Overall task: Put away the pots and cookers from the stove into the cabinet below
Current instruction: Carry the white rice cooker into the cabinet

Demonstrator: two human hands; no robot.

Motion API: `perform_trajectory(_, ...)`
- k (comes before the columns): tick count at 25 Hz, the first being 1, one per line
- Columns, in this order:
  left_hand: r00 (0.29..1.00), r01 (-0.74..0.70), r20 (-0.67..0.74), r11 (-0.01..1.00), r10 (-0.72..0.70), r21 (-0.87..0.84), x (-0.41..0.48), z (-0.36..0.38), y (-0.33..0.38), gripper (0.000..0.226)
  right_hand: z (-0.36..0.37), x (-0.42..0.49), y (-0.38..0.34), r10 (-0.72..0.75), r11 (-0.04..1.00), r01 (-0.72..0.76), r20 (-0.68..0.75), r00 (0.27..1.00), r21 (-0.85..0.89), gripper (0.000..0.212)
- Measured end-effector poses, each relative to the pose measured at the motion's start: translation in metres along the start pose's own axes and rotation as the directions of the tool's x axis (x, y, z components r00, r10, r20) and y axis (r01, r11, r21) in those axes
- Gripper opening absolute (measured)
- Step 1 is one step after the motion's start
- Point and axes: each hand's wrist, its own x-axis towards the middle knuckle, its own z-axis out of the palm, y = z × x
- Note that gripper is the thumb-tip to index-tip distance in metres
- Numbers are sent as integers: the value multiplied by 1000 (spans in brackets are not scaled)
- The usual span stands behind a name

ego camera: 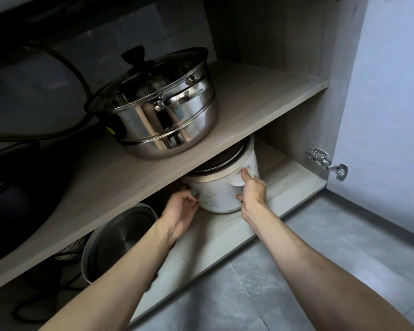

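Observation:
A white rice cooker [219, 193] with a faint flower print and a dark lid stands on the cabinet's bottom shelf [215, 237], partly under the middle shelf [120, 185]. My left hand [181, 209] grips its left side, fingers curled round the wall. My right hand [252, 188] grips its right side at a side handle. A steel steamer pot [158, 115] with a glass lid and black knob sits on the middle shelf. A steel pot [120, 240] with a lid lies on the bottom shelf at the left.
A dark pan or wok [14, 199] fills the left of the middle shelf, with a black hose [65, 65] above it. The cabinet door [387, 115] stands open at right, hinge [325, 163] exposed. Grey tiled floor [320, 271] lies in front.

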Motion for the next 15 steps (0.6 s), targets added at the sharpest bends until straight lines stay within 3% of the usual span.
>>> perform_trajectory(4, 1000, 12, -7, 999, -12, 33, -4, 1, 0, 42, -7, -7, -6, -30, 988, 33, 25, 999, -152, 23)
perform_trajectory(6, 998, 58, -28, 992, -56, 108, -7, 6, -3, 25, -17, -7, -12, -43, 937, 61, 61, 997, -344, 26)
perform_trajectory(10, 976, 218, -99, 918, -196, 330, -21, 23, 0, 20, -47, -22, -39, 83, 701, 66, 173, 981, -710, 33)
perform_trajectory(15, 902, 423, -87, 825, -423, 376, -98, 80, 49, 9, -81, -97, -133, 284, 460, -1, 147, 947, -888, 6)
